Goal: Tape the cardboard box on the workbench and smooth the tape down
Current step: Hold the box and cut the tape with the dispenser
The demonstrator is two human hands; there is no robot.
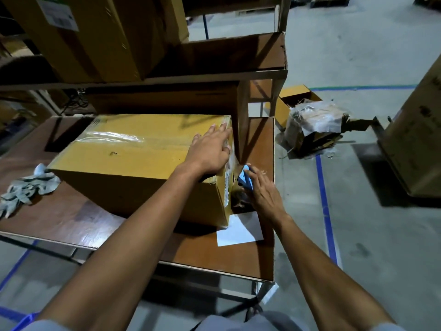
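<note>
A yellow-brown cardboard box (133,161) lies on the brown workbench (71,218). Clear tape (114,137) runs along its top seam and over the right edge. My left hand (211,149) lies flat, fingers spread, on the box's top right corner, pressing on the tape. My right hand (261,189) is just off the box's right end, gripping a blue tape dispenser (245,179). A strip of tape stretches from the dispenser up to the box's edge. The dispenser's roll is mostly hidden by my hand.
Grey work gloves (26,187) lie on the bench at the left. A white sheet (241,230) pokes out under the box's right corner. A shelf with big cartons (95,32) hangs above the bench. A torn wrapped carton (312,125) sits on the floor at right.
</note>
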